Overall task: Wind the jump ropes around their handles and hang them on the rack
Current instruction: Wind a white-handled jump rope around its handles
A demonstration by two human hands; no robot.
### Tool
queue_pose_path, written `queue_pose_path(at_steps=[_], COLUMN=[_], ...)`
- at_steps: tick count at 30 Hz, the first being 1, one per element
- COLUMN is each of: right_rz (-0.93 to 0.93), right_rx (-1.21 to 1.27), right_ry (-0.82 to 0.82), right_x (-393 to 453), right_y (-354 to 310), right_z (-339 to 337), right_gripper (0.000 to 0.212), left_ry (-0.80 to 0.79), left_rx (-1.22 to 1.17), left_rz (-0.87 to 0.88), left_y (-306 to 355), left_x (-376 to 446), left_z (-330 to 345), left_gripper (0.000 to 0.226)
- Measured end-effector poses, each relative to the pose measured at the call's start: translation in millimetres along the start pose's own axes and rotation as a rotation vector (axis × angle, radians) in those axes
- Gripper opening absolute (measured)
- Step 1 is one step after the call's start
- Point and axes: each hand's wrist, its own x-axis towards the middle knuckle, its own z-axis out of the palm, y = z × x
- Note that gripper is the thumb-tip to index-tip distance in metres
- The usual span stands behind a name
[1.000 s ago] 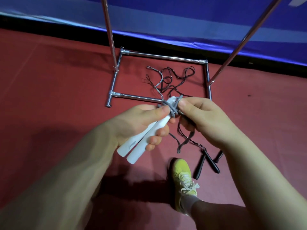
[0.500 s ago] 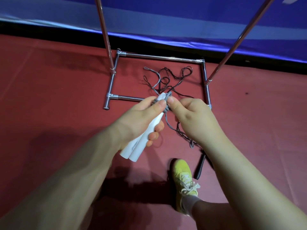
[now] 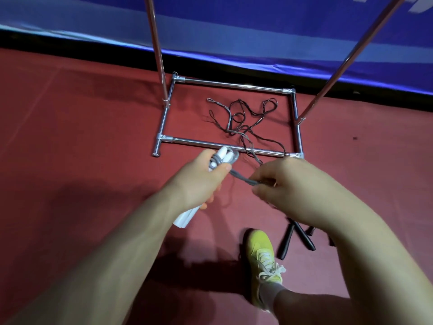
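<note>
My left hand (image 3: 201,181) grips two white jump-rope handles (image 3: 185,219) held side by side, with a few turns of grey rope (image 3: 222,158) wound round their upper ends. My right hand (image 3: 288,184) pinches the same grey rope (image 3: 243,179) a short way to the right of the handles. The rest of the rope trails over the floor into the chrome rack base (image 3: 210,144), where it tangles with a dark rope (image 3: 253,113). Black handles (image 3: 295,238) of another rope lie on the floor below my right forearm.
Two chrome uprights (image 3: 157,52) rise from the rack base; the right one (image 3: 346,57) leans out of frame. A blue padded wall (image 3: 234,26) runs behind. My foot in a yellow shoe (image 3: 262,256) stands on the red floor beside the black handles.
My right hand has drawn away from the handles to the right and down, pulling a short length of grey rope out. The view shifted a little downward.
</note>
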Motion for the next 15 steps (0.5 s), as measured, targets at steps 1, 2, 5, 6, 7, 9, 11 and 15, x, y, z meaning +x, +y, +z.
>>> queue_pose_path(at_steps=[1,2,5,6,7,9,11,15], right_rz=[-0.018,-0.038,-0.103,-0.113,-0.121,-0.144,-0.179,-0.215], right_rx=[0.011,0.023,0.113,0.171,0.237,0.364,0.505,0.770], right_ry=[-0.003,0.013,0.131,0.161,0.177,0.195,0.160,-0.026], right_x=[-1.5,-1.9,0.5,2.3,2.9,2.9,4.3,12.5], right_y=[-0.8,-0.5,5.9,8.4,10.4,13.0,15.0,18.0], right_z=[-0.4,-0.7,0.2,0.4,0.1,-1.0,-1.5,8.6], right_gripper=[0.013,0.014,0.015,0.012,0.010,0.019,0.024,0.011], left_ry=[0.004,0.000,-0.079,-0.125,-0.169,-0.229,-0.287,-0.436], left_rx=[0.065,0.127,0.281,0.292,0.276,0.231,0.230,0.233], left_rz=[0.013,0.029,0.092,0.104,0.109,0.128,0.159,0.202], left_y=[-1.3,-1.9,-3.0,-2.8,-2.4,0.5,4.4,11.3], left_x=[0.0,-0.6,-4.1,-5.9,-8.1,-11.4,-15.0,-25.7], left_z=[1.0,3.1,11.3,13.3,14.7,15.1,15.0,20.0], left_gripper=[0.015,0.018,0.022,0.022,0.021,0.018,0.012,0.022])
